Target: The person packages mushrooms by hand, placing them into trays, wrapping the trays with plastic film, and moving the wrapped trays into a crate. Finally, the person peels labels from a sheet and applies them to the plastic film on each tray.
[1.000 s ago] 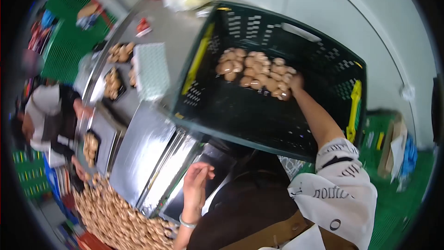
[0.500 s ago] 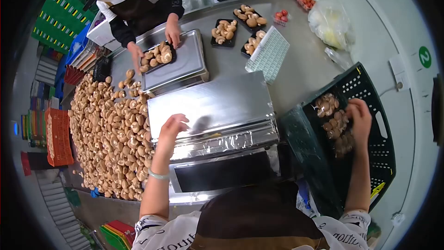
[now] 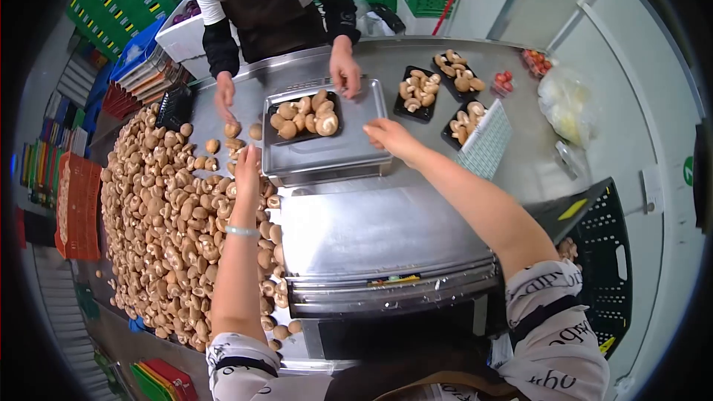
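My left hand is over the right edge of the mushroom heap, beside the left side of the scale; its fingers are extended and nothing shows in them. My right hand is just right of the scale, its fingers bent together; whether they hold something is hidden. On the scale's metal top sits a black tray of mushrooms. A steel wrapping plate lies in front of the scale.
Across the table, a co-worker has both hands near the scale. Filled black trays stand right of it, by a white-green panel. A dark crate is at right, a plastic bag behind it.
My right hand has left the dark crate and moved to the scale's right side. My left hand has moved forward and left. The view has shifted, and the co-worker's hands are off the tray.
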Action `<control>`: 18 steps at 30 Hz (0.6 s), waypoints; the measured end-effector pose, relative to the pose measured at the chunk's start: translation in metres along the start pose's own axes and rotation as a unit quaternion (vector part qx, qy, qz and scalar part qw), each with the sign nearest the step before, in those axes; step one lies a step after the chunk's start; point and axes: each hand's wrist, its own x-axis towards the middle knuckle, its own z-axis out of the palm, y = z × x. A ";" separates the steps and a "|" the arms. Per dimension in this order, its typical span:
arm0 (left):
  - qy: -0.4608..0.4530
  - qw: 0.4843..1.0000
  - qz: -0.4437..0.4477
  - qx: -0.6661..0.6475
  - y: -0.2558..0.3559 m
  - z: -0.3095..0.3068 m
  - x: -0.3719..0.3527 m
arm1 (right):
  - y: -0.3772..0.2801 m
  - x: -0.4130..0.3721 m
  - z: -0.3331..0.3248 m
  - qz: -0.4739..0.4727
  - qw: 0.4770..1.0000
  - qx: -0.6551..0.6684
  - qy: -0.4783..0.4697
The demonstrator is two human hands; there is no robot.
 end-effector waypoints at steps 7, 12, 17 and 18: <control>-0.100 0.987 -0.020 0.125 -0.006 0.030 0.108 | 0.060 0.161 0.077 -0.056 0.992 0.073 0.088; -0.032 0.991 0.062 0.114 0.014 0.050 0.075 | 0.035 0.125 0.072 -0.057 0.991 -0.006 0.118; -0.061 0.991 0.082 0.090 0.038 0.047 -0.026 | -0.021 -0.020 0.032 -0.078 0.988 -0.035 0.128; -0.082 0.992 0.054 0.080 0.047 0.048 -0.059 | -0.020 -0.049 0.026 -0.078 0.988 -0.038 0.124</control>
